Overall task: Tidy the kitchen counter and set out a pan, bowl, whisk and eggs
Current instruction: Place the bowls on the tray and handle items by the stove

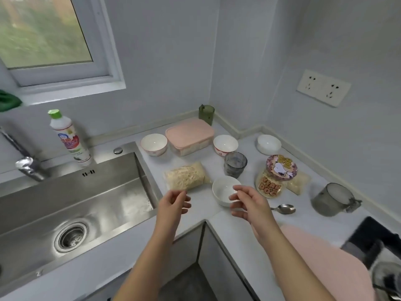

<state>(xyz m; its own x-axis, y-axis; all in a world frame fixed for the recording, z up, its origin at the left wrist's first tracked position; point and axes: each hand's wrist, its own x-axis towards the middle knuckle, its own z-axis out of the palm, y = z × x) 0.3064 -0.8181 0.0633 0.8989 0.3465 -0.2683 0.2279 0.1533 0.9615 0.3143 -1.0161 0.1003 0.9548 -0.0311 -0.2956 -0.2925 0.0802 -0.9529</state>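
A small white bowl stands near the front of the corner counter. My right hand hovers just in front of it, fingers loosely curled, holding nothing. Beside the sink edge my left hand hangs the same way, just in front of a clear bag of noodles. Three more bowls sit further back: one at the left, one in the middle, one upturned at the right. No pan, whisk or eggs can be made out.
A pink-lidded box, green cup, two grey cups, cartoon-lidded jar, second bag and spoon crowd the counter. Steel sink, tap and detergent bottle lie left; a dark stove sits right.
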